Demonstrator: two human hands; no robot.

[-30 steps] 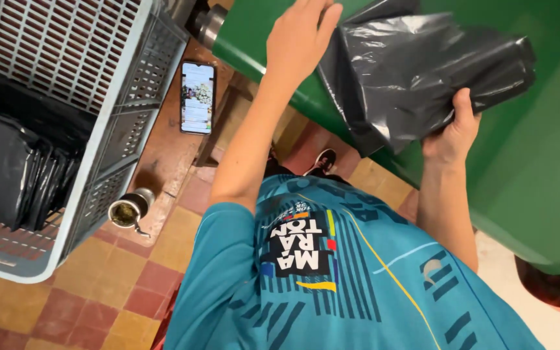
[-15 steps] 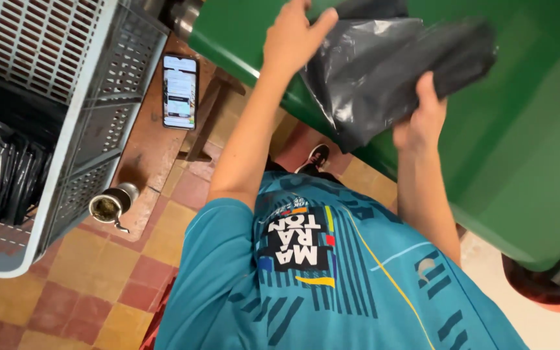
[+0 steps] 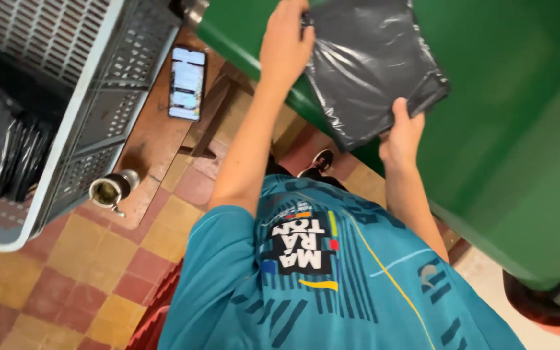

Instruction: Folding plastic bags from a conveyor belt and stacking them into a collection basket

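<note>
Holding black bag [image 3: 372, 68], green bin [image 3: 507, 129] behind

Packing rm: crate [image 3: 66, 129], green bin [image 3: 520, 129]

Bag lying on the bin between two hands

The bag [image 3: 371, 68] is resting on the bin [image 3: 520, 149], between left hand [image 3: 285, 45] and right hand [image 3: 402, 133]; a phone [image 3: 186, 82] and crate [image 3: 66, 110] are sitting left of the left hand.

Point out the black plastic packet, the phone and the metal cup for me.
black plastic packet [image 3: 372, 68], head view, middle of its glossy face.
phone [image 3: 186, 82], head view, centre of its lit screen.
metal cup [image 3: 107, 190], head view, its open mouth.
</note>
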